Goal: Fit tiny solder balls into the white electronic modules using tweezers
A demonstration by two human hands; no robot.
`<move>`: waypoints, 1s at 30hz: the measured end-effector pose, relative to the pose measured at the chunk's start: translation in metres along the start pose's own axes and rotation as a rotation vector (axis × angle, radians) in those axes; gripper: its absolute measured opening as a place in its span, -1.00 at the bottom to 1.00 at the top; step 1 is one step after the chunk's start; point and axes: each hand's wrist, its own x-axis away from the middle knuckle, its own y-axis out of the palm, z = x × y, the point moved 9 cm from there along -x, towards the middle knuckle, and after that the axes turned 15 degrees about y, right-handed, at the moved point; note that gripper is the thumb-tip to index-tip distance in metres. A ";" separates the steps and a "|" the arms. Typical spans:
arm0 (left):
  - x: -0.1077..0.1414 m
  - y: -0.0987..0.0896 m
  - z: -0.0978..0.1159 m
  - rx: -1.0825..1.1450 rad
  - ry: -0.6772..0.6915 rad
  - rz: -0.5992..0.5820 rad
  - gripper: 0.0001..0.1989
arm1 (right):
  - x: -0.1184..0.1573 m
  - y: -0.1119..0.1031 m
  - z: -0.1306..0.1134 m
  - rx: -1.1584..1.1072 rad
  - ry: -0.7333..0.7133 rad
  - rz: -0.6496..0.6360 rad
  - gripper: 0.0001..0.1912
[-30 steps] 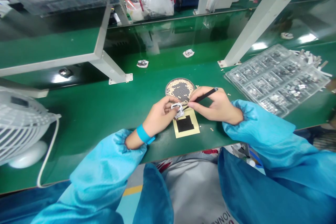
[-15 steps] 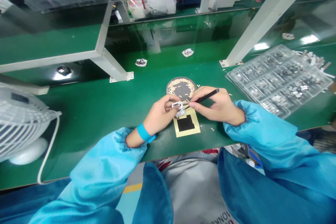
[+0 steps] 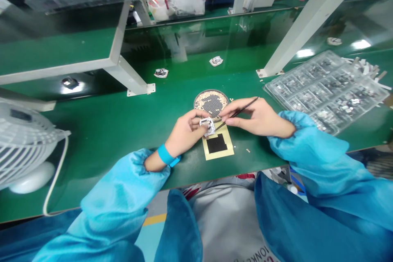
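While our left hand (image 3: 188,131) pinches the white part (image 3: 208,126) above the yellow sheet (image 3: 229,147), our right hand's (image 3: 250,117) fingers close on the tweezers (image 3: 238,112), tip beside the part

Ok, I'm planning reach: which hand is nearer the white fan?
Left. The left hand holds a small white part, right of the fan; the right hand is farther right, with a thin dark tool.

The part (image 3: 211,128) in the left hand (image 3: 185,131) is white, the tool (image 3: 242,109) in the right hand (image 3: 260,118) black, the card (image 3: 219,156) below them pale yellow.
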 end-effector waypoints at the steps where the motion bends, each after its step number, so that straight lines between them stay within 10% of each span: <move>1: 0.000 0.000 0.000 0.008 -0.002 0.002 -0.67 | -0.001 -0.001 0.000 -0.026 0.009 -0.022 -0.79; 30: 0.001 0.008 0.003 0.092 0.019 -0.026 -0.57 | 0.023 -0.004 -0.030 0.140 -0.427 0.283 -0.79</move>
